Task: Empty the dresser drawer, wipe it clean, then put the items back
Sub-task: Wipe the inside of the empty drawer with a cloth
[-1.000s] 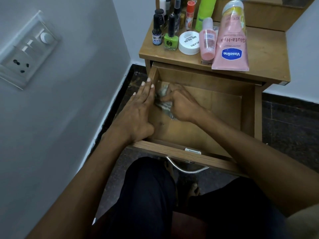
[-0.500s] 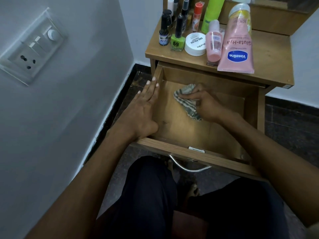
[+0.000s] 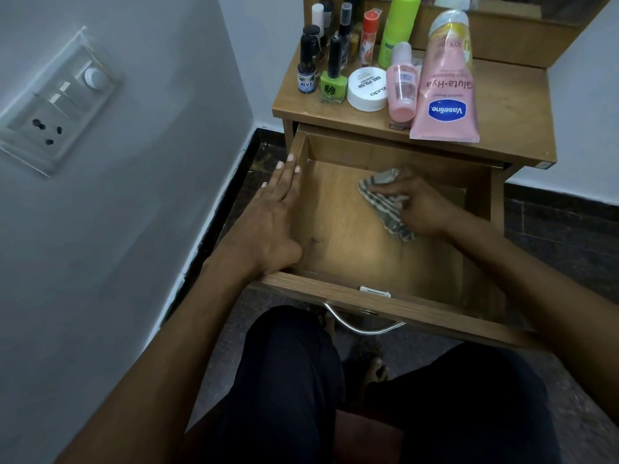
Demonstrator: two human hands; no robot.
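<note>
Two hands, cloth (image 3: pixel 385 202) (striped) under right

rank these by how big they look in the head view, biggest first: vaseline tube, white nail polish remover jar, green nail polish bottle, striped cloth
1. Vaseline tube, clearly the largest.
2. Striped cloth, though the right hand covers part of it, so its full extent is unsure.
3. White nail polish remover jar and green nail polish bottle look about alike; not ranked.

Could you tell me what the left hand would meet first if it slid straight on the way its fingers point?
Probably the wooden dresser's front: the left hand lies flat along the open wooden drawer's left wall, fingers pointing towards it; depth is uncertain.
</note>
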